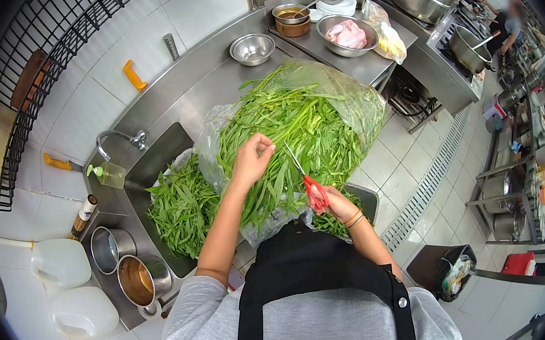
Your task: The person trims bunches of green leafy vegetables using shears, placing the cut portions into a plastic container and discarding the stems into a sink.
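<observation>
A large heap of long-leafed greens [320,123] lies in front of me in an opened clear plastic bag [361,99]. My left hand [252,162] is over the heap's near left side, thumb and fingers curled together; whether a stem is between them I cannot make out. In my right hand [336,204] are red-handled scissors [316,192], their blades parted a little and pointing up and left over the greens. More loose greens [184,208] fill the sink basin [181,136] at the left, and some lie below my right hand.
A faucet [138,140], soap bottle [112,175] and metal pots [144,280] stand around the left sink. Behind the heap are a steel bowl [252,48] and a bowl with raw meat [346,34]. A bin [429,266] stands at right; another person [511,22] is far off.
</observation>
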A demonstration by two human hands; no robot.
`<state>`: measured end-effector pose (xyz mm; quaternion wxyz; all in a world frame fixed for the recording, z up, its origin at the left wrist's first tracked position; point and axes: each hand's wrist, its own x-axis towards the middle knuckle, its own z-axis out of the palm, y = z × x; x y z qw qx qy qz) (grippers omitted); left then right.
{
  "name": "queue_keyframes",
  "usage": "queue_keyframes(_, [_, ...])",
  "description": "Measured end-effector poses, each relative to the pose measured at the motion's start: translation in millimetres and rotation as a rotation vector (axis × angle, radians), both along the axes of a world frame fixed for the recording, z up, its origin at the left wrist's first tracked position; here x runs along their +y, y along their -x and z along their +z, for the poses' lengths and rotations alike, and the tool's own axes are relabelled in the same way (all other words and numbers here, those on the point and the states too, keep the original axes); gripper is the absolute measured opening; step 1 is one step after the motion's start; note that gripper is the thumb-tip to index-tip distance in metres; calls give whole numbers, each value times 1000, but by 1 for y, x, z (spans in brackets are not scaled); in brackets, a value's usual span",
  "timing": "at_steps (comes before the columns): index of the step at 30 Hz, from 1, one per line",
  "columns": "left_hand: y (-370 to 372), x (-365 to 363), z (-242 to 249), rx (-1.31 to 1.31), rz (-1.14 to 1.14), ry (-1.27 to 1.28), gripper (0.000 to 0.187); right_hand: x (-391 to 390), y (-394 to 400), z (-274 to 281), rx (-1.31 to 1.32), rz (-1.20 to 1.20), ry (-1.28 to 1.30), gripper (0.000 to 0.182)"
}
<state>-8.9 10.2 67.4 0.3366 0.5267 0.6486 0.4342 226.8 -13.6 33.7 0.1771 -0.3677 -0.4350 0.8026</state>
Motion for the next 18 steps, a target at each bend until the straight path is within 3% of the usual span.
queue_keyframes(7, [-8,-13,-27,76,-50,-66,12,11,15,-18,-96,-17,-38,34])
queue_keyframes(10, [6,-12,-21,136,203,-83,18,16,8,-27,-88,-52,-61,29])
queue_keyframes(13, [4,-13,-7,254,236,29,21,19,3,-26,-120,-127,-81,34])
queue_keyframes(14, [8,-8,-21,328,153,156,25,20,2,-24,-108,-123,-30,35])
queue_keyframes(18, [-6,-4,-59,520,115,62,29,21,5,-20,-167,-71,15,39])
